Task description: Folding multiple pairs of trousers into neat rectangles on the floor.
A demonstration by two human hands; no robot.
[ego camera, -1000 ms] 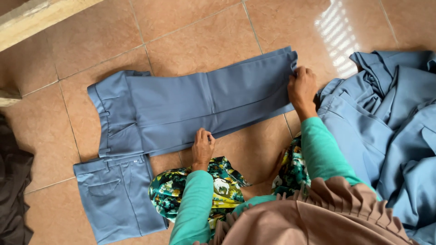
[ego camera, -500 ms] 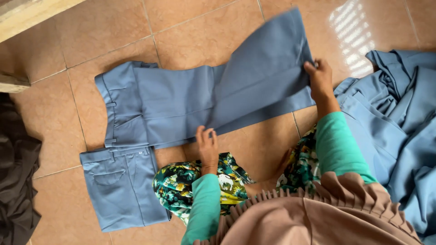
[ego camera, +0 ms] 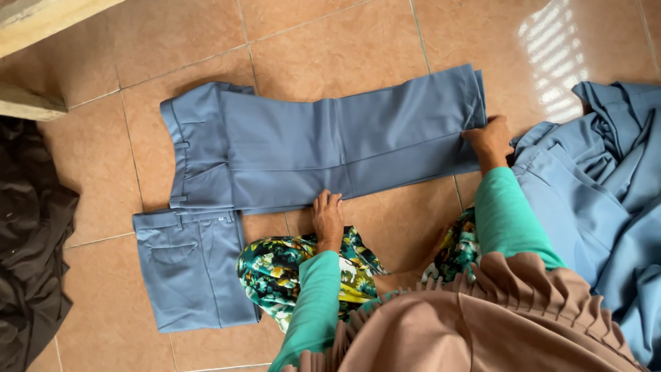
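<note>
trousers [ego camera: 323, 145] flat on the tiled floor [ego camera: 330, 34], legs laid together | left hand [ego camera: 328, 219] flat, open on near edge | right hand [ego camera: 491, 140] pinching hem at right | folded pair [ego camera: 189, 272] near-left; blue heap [ego camera: 599, 186] right unfolded

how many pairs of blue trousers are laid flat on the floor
2: one pair of trousers spread under both hands, one folded pair at lower left. The blue heap at right may hide more.

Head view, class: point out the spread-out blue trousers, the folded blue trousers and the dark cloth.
spread-out blue trousers [ego camera: 330, 148], head view, mid-leg.
folded blue trousers [ego camera: 189, 269], head view, centre panel.
dark cloth [ego camera: 31, 241], head view, its middle folds.
</note>
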